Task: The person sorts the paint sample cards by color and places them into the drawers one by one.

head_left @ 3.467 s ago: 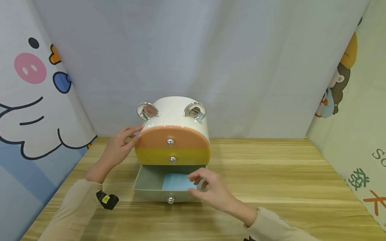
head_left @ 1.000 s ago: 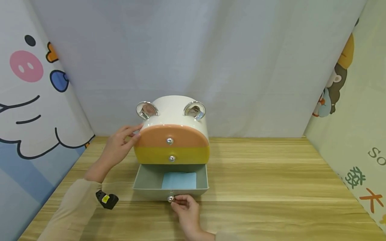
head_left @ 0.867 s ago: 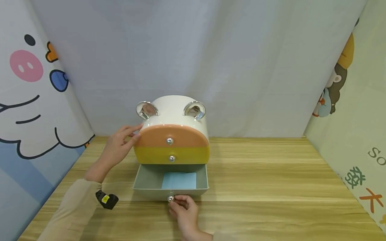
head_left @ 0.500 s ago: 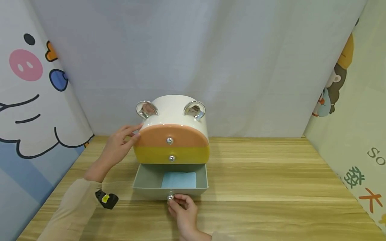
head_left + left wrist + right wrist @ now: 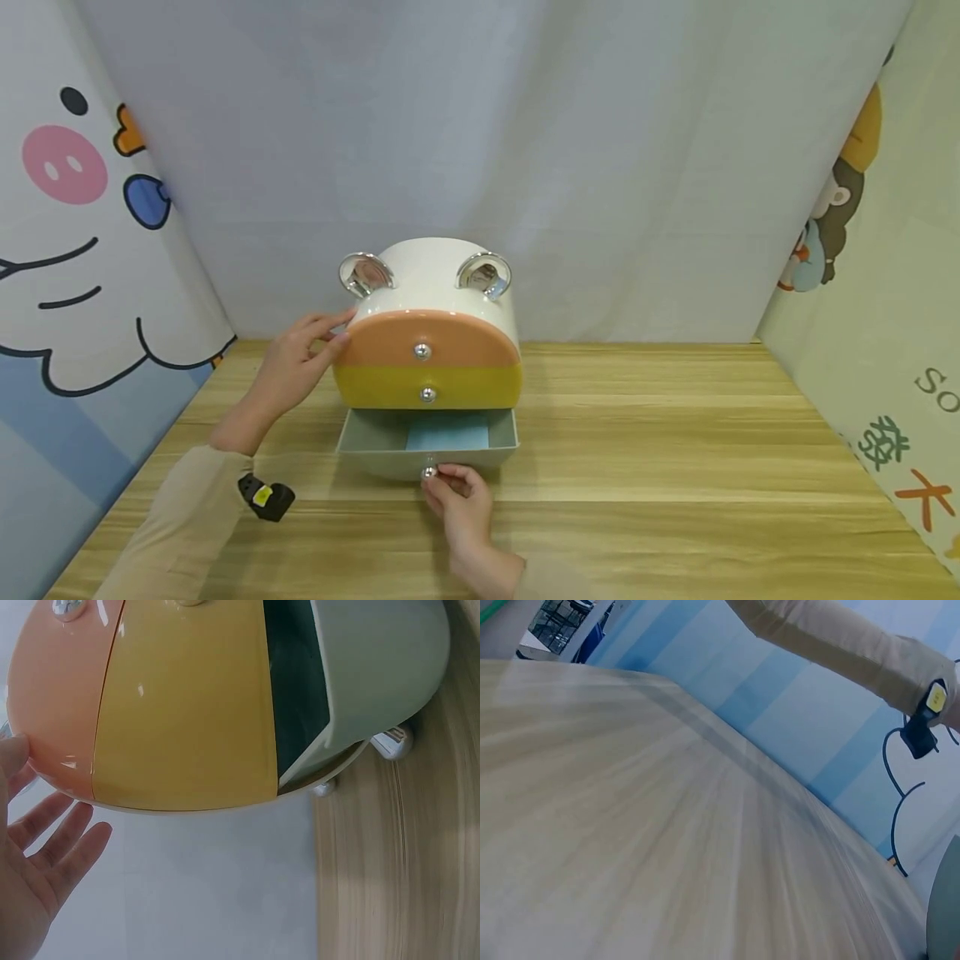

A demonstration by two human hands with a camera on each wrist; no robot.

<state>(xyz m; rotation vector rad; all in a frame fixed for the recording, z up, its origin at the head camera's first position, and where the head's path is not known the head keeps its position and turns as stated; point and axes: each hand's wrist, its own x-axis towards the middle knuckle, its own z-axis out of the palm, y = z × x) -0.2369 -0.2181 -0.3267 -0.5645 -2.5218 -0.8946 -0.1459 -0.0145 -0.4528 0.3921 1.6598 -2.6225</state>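
A small domed drawer cabinet (image 5: 431,321) stood on the wooden table (image 5: 675,433), toward its far middle, in front of a grey cloth backdrop (image 5: 480,125). The cabinet had a white shell with two chrome rings on top, a peach top drawer (image 5: 390,342), a yellow middle drawer (image 5: 375,388) and a grey-green bottom drawer (image 5: 390,454) drawn part of the way out toward the near edge. A light blue sheet (image 5: 448,434) lay flat on the floor of that open drawer, its far part hidden under the yellow front. The right hand (image 5: 459,502) was at the near face of the bottom drawer, thumb and forefinger pinched on its little chrome knob (image 5: 429,472), a grip that would let the drawer be slid in a straight line. The left hand (image 5: 296,367) rested against the cabinet's left side by the peach drawer, fingers straight and slightly apart and gripping nothing, seemingly bracing the light cabinet so it would not slide on the table. The left wrist view showed the same flat fingers (image 5: 45,840) beside the shell. The right wrist view gave only blurred tabletop and a beige sleeve (image 5: 840,641) with a black clip (image 5: 922,724).
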